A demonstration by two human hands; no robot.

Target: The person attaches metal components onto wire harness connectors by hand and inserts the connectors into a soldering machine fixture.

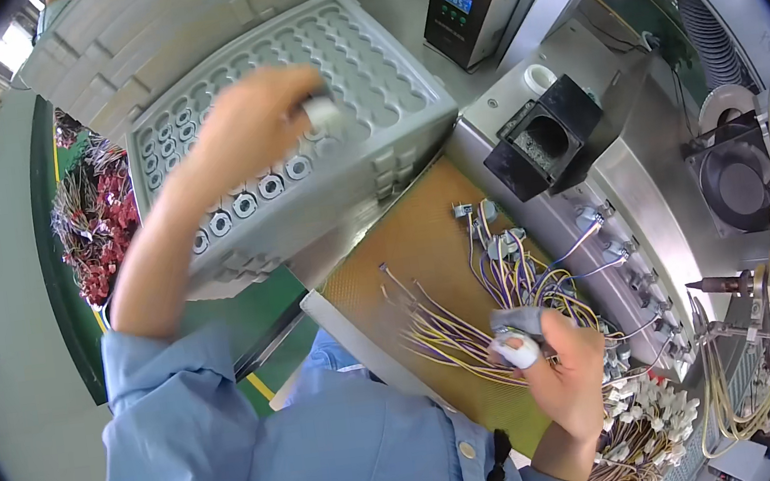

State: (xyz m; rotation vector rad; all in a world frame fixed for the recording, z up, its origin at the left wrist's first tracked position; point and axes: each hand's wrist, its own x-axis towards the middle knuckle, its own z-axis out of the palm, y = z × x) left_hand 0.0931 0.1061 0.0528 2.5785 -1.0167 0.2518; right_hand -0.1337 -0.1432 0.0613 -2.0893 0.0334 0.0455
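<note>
My left hand (260, 121) hangs over a grey moulded tray (405, 94), its fingers curled in. A white patch shows at its fingertips, blurred by motion; whether that is a finger cover or a held part I cannot tell. Small round white parts with dark centres (271, 186) sit in many of the tray's pockets at the left and near side. My right hand (569, 372) is closed on a small grey part (518, 320) above the brown work mat (361, 277). A white wrap (520, 353) covers a digit of it. Beneath lie purple, yellow and white wires (445, 339).
Along the right runs a metal bench fixture (636, 287) with small clamped parts. A black square nozzle box (546, 139), a fan (745, 182) and a soldering-iron-like tip (713, 285) stand near it. A display unit (472, 9) is at the back; stacked trays (158, 37) rise behind.
</note>
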